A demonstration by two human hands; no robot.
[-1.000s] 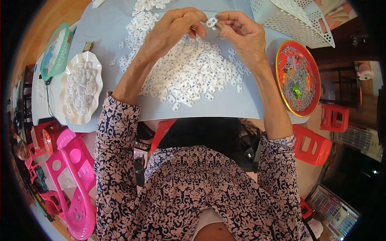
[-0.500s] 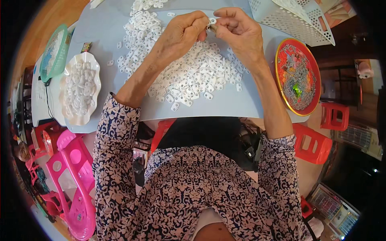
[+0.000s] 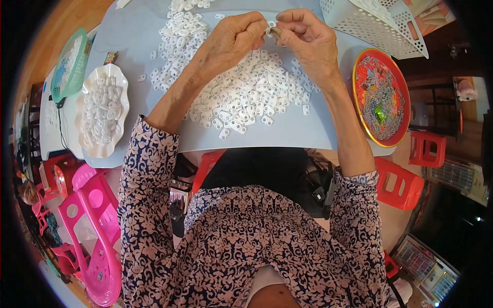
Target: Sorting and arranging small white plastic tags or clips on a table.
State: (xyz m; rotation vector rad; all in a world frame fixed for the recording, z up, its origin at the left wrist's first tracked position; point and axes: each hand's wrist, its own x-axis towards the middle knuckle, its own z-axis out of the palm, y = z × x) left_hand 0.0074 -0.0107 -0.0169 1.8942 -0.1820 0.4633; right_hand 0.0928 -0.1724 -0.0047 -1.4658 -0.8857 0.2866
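Over the far part of the table my two hands meet, fingertips almost touching. A small white plastic piece (image 3: pixel 271 24) with holes sits between them, partly covered by fingers. My left hand (image 3: pixel 232 41) is closed, pinching its near side. From the right, my right hand (image 3: pixel 312 49) has thumb and forefinger pressed on the same piece. Whether a screw is also in the fingers is too small to tell. Beneath my hands spreads a heap of similar white plastic pieces (image 3: pixel 246 92). A red oval tray (image 3: pixel 355 97) of thin grey screws (image 3: pixel 382 105) stands to the right of my right forearm.
On the left are a scalloped white dish (image 3: pixel 123 110) of white pieces and a green mesh basket (image 3: pixel 84 51). A perforated white basket (image 3: pixel 370 36) stands far right. Below the blue-grey table (image 3: pixel 287 134) are a pink chair (image 3: pixel 100 246) and red stools (image 3: pixel 398 185).
My fingertips have shifted slightly on the white plastic piece, which is now more covered. Both arms stay almost where they were.
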